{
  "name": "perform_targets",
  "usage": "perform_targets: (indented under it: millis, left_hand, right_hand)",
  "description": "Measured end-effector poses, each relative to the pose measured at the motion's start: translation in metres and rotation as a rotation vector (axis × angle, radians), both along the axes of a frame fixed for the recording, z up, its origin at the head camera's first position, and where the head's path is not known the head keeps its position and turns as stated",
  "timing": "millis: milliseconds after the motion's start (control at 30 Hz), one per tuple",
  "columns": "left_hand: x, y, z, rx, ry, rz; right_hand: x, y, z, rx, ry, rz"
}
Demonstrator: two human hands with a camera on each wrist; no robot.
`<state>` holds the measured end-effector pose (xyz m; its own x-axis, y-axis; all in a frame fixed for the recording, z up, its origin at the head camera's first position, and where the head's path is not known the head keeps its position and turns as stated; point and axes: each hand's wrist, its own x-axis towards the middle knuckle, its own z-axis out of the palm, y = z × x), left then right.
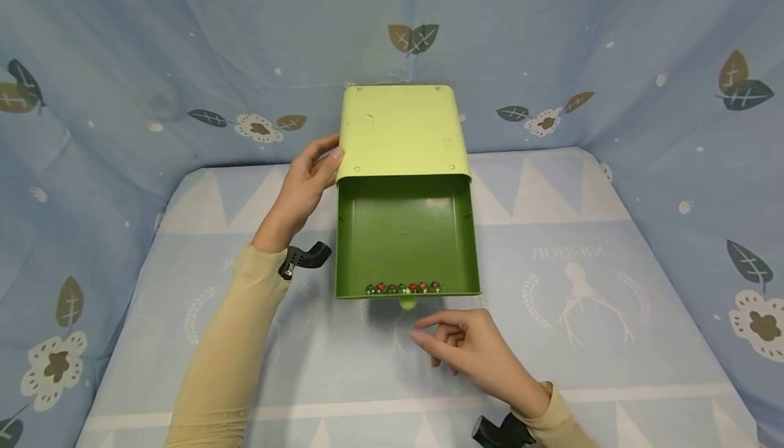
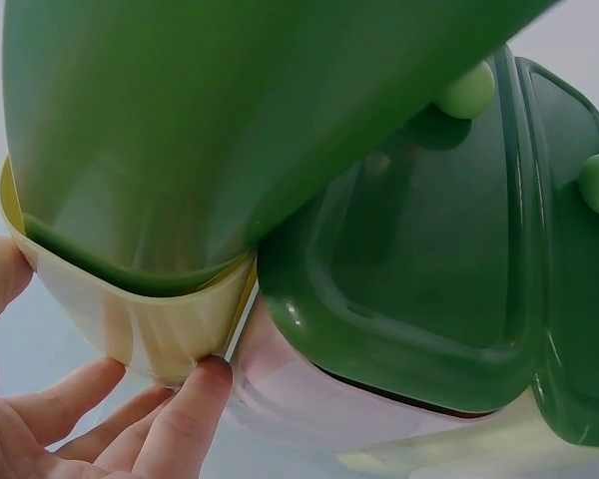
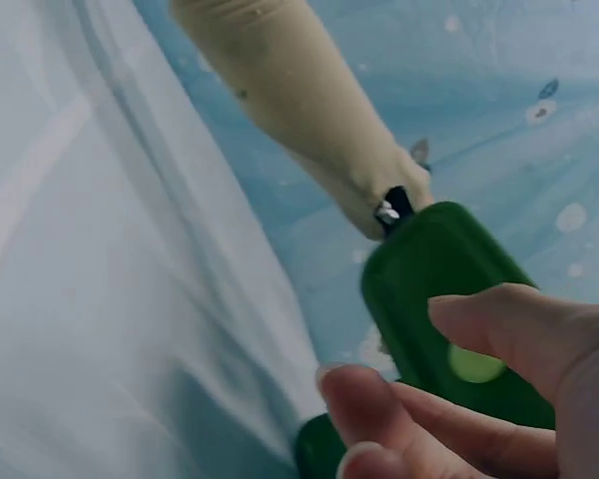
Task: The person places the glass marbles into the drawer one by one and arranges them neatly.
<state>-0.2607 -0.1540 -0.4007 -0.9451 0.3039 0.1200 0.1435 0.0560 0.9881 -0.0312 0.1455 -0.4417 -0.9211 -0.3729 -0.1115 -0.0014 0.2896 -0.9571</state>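
Observation:
A dark green drawer [image 1: 404, 230] stands pulled out of a yellow-green cabinet top [image 1: 401, 131]. Small red and green shiny balls [image 1: 413, 288] line up inside against its front wall. My left hand [image 1: 309, 176] rests on the cabinet's left side, and in the left wrist view its fingertips [image 2: 205, 384] touch the pale shell. Just in front of the drawer's light green round knob [image 1: 407, 304], my right hand [image 1: 462, 346] hovers with loosely bent fingers and nothing between them. From the right wrist, that knob [image 3: 476, 364] shows partly behind the fingers.
Below the pulled-out drawer, the left wrist view shows more stacked drawers, including a dark green front [image 2: 409, 249] with its own knob [image 2: 467, 92] and a pink shell [image 2: 329, 399]. A patterned cloth [image 1: 551, 325] covers the table. Blue curtains [image 1: 184, 39] enclose the back and sides.

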Motion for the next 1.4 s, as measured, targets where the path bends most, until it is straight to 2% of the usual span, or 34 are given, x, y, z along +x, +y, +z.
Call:
perform_targets:
  millis: [467, 600, 867, 1267, 1400]
  left_hand:
    - [-0.001, 0.001, 0.0, 0.005, 0.0, -0.001]
    - [-0.001, 0.001, 0.0, 0.004, -0.001, 0.001]
    - [0.0, 0.001, 0.001, -0.003, -0.008, 0.007]
    - [0.0, 0.001, 0.001, -0.002, -0.001, 0.003]
    - [0.0, 0.001, 0.001, -0.002, -0.002, 0.003]
  right_hand:
    - [-0.005, -0.017, -0.014, -0.13, -0.101, -0.094]
    - [-0.005, -0.022, -0.016, -0.165, -0.096, -0.129]
    - [-0.008, -0.028, -0.019, -0.263, -0.003, -0.13]
    - [-0.009, -0.032, -0.02, -0.281, -0.033, -0.178]
    - [-0.01, -0.033, -0.019, -0.29, -0.015, -0.187]
